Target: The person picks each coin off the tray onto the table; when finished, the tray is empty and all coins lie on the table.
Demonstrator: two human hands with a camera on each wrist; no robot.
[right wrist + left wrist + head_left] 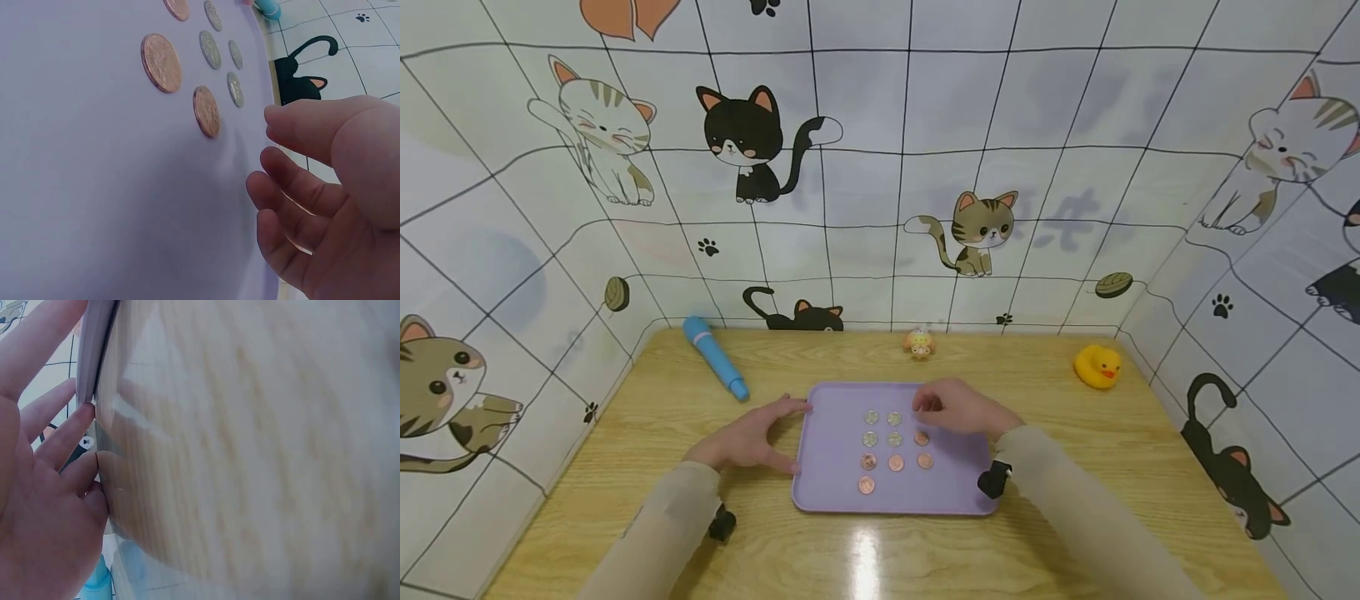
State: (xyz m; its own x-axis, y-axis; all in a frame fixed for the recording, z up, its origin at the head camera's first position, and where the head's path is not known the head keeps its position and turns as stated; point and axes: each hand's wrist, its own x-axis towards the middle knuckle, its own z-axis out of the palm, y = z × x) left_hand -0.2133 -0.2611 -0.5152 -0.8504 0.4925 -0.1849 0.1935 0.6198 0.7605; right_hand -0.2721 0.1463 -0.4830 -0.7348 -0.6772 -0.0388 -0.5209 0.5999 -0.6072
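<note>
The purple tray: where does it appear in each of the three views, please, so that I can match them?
Head: the purple tray lies at lower middle.
Left wrist: only a narrow strip of it, top left.
Right wrist: it fills most of the left half.
Shared landmark: the blue tube, left of centre, bottom left and at the top edge, respectively.

Head view: markings on coins [896, 463] too small to read; figurine [919, 343] too small to make out; sleeves [655, 533] cut by bottom edge. Right hand [962, 408] hides part of far edge of tray [835, 417]; cannot tell whether fingertips pinch anything. Left wrist view: table [250, 456] blurred; blue stick [95, 584] mostly hidden behind left hand [50, 506]. Right wrist view: copper coin [177, 7] cut by top edge.
</note>
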